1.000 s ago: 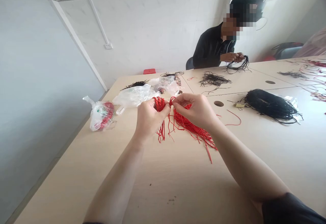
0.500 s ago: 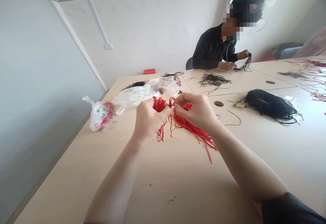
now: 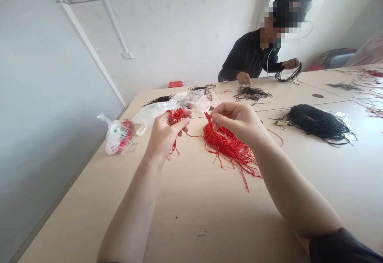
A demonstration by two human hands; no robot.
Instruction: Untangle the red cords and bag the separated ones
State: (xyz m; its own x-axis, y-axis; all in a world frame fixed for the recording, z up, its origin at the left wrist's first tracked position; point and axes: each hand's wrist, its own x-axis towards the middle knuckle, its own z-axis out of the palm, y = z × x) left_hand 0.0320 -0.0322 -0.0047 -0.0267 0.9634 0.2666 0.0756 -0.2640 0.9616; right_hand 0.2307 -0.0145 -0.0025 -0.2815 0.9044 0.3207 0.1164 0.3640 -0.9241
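While the left hand (image 3: 165,137) grips a red tangle (image 3: 176,116), the right hand (image 3: 237,122) narrowly pinches a red cord bunch (image 3: 226,147). A plastic bag (image 3: 155,113) lies beyond.

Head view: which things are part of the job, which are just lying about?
Part of the job:
- left hand, holding small red cord bunch
- right hand, pinching big red cord bunch

Lying about:
- black cord heap
- plastic bag with red inside
- white plastic bag
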